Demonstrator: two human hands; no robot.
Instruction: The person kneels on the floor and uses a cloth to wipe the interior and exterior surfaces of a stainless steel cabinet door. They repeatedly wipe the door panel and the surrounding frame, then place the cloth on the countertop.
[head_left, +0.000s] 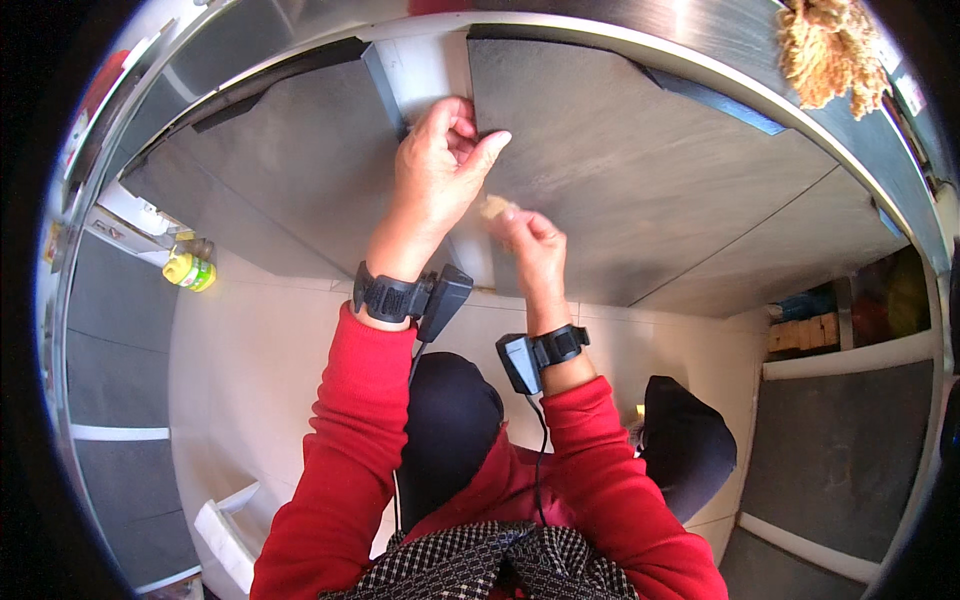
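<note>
Two grey cabinet doors stand before me, the left door (285, 157) and the right door (637, 172), with a white strip (424, 67) between them. My left hand (442, 161) is at the inner edge of the right door. Its fingers curl around that edge, and the thumb lies over the front face. Lower and to the right, my right hand (532, 236) pinches a small tan piece (496, 206) between thumb and fingers, close to the same door edge. Blur hides whether this piece is sponge or cloth, and whether it touches the door.
A stainless steel counter edge (600, 34) curves above the doors, with a tan fluffy rag (832, 56) at its right. Yellow bottle (189, 271) at left. Grey drawer fronts (840, 457) flank the right side. A white object (225, 536) rests on the tiled floor (247, 360).
</note>
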